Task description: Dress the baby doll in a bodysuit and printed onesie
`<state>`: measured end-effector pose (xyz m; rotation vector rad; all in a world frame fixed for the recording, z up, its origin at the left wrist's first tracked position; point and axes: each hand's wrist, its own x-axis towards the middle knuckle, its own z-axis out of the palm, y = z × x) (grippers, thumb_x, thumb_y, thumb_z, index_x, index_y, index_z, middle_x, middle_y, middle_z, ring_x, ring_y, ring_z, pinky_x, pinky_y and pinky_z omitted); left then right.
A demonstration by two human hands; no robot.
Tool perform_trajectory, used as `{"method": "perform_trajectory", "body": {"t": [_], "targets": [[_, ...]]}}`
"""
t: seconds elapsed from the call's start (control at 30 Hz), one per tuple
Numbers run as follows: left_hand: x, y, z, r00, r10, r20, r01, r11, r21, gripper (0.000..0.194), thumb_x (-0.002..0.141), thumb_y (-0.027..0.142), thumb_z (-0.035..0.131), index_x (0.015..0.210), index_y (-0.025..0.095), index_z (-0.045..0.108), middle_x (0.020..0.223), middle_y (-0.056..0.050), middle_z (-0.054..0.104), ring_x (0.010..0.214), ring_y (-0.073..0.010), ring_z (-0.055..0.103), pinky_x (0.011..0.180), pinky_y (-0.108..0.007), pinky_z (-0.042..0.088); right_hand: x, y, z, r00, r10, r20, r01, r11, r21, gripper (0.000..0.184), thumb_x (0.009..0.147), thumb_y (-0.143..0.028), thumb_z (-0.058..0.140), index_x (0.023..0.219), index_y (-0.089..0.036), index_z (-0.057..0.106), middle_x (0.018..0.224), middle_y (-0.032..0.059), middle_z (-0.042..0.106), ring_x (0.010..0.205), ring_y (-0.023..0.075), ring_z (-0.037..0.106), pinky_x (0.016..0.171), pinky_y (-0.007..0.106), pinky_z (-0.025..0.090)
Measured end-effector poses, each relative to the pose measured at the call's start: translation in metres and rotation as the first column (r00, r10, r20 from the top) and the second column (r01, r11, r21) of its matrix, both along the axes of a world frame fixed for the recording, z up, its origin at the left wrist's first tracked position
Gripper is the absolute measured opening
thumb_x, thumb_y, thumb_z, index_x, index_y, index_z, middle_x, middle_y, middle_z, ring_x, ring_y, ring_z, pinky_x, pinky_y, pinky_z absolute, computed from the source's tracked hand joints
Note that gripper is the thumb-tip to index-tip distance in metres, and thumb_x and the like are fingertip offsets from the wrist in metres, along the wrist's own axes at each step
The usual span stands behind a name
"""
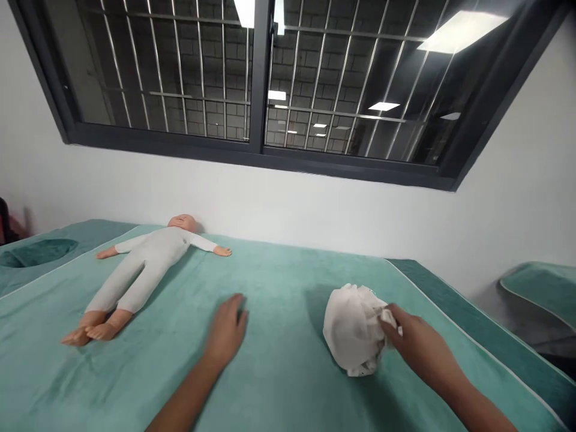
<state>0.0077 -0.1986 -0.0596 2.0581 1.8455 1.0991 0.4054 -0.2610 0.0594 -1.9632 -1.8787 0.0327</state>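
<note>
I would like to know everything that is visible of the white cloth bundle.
The white cloth bundle is rounded, crumpled and ruffled at its edges, and looks like soft, thin fabric. The right hand pinches its bunched right side. It is over the green cover; whether it touches the cover is unclear.

The white cloth (351, 330) was bunched into a rounded, wrinkled bundle. Its right side was pinched in the right hand (411, 342), over the green sheet (279, 372).
</note>
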Motion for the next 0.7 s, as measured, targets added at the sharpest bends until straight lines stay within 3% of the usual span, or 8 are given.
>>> {"method": "perform_trajectory", "body": {"t": [0.07,0.17,0.23,0.33,0.43,0.53,0.6,0.7], "targets": [[0.021,0.005,-0.005,0.993,-0.070,-0.096,0.062,0.994,-0.086,0.047,0.093,0.040,0.035,0.128,0.016,0.054,0.142,-0.013,0.049,0.132,-0.0264,0.043,0.113,-0.049,0.027,-0.005,0.010,0.017,0.944,-0.060,-0.325,0.081,0.995,0.051,0.027,0.084,-0.049,0.051,0.075,-0.023,0.054,0.063,-0.0008,0.057,0.058,0.0180,0.054,0.053,0.028,0.039],[0.026,0.008,-0.004,0.985,-0.076,-0.152,0.052,0.987,-0.153,0.054,0.094,0.044,0.033,0.136,0.014,0.049,0.150,-0.013,0.039,0.140,-0.0272,0.031,0.116,-0.051,0.018,-0.025,0.031,0.042,0.609,0.047,-0.792,0.066,0.992,0.110,0.029,0.079,-0.051,0.060,0.080,-0.022,0.057,0.071,0.0004,0.062,0.062,0.0175,0.057,0.056,0.028,0.044],[0.022,0.007,-0.003,0.987,-0.103,-0.123,0.082,0.983,-0.164,0.055,0.094,0.046,0.033,0.137,0.014,0.048,0.151,-0.013,0.037,0.142,-0.0267,0.027,0.117,-0.050,0.015,-0.049,0.045,0.054,0.370,0.133,-0.920,-0.008,0.990,0.140,0.028,0.076,-0.048,0.066,0.085,-0.022,0.060,0.078,0.0018,0.065,0.065,0.0184,0.060,0.056,0.028,0.046],[0.022,0.003,0.001,0.981,-0.171,0.093,0.185,0.968,-0.169,0.056,0.093,0.049,0.039,0.139,0.018,0.045,0.150,-0.011,0.039,0.141,-0.0251,0.030,0.117,-0.047,0.016,-0.097,0.058,0.061,0.173,0.286,-0.943,-0.163,0.952,0.258,0.027,0.078,-0.046,0.068,0.091,-0.023,0.062,0.086,0.0017,0.068,0.071,0.0171,0.062,0.062,0.027,0.048],[0.029,-0.002,0.006,0.829,-0.235,0.508,0.353,0.924,-0.148,0.073,0.085,0.049,0.055,0.148,0.023,0.027,0.152,-0.011,0.036,0.136,-0.0249,0.040,0.112,-0.043,0.032,-0.147,0.058,0.055,0.171,0.353,-0.920,-0.408,0.875,0.260,0.032,0.085,-0.048,0.060,0.107,-0.024,0.062,0.093,0.0013,0.068,0.076,0.0159,0.063,0.068,0.027,0.050],[0.031,-0.007,0.013,0.537,-0.228,0.812,0.441,0.896,-0.040,0.091,0.076,0.041,0.069,0.150,0.025,0.018,0.151,-0.014,0.035,0.128,-0.0265,0.049,0.102,-0.039,0.044,-0.184,0.048,0.042,0.304,0.475,-0.826,-0.715,0.687,0.132,0.037,0.092,-0.044,0.050,0.121,-0.025,0.060,0.110,0.0040,0.066,0.095,0.0196,0.063,0.081,0.033,0.051],[0.026,-0.009,0.017,0.413,-0.215,0.885,0.452,0.892,0.006,0.083,0.073,0.034,0.072,0.145,0.024,0.033,0.145,-0.012,0.046,0.124,-0.0275,0.052,0.101,-0.037,0.045,-0.197,0.038,0.029,0.356,0.587,-0.727,-0.815,0.576,0.067,0.036,0.094,-0.039,0.047,0.124,-0.025,0.060,0.122,0.0043,0.063,0.111,0.0228,0.058,0.096,0.039,0.047],[0.014,-0.010,0.019,0.387,-0.207,0.898,0.453,0.892,0.010,0.053,0.065,0.023,0.076,0.117,0.019,0.066,0.121,-0.010,0.066,0.115,-0.0298,0.059,0.101,-0.034,0.045,-0.201,0.025,0.007,0.359,0.685,-0.633,-0.861,0.505,0.058,0.032,0.090,-0.030,0.053,0.121,-0.029,0.063,0.132,0.0002,0.059,0.129,0.0256,0.047,0.109,0.042,0.036]]}}
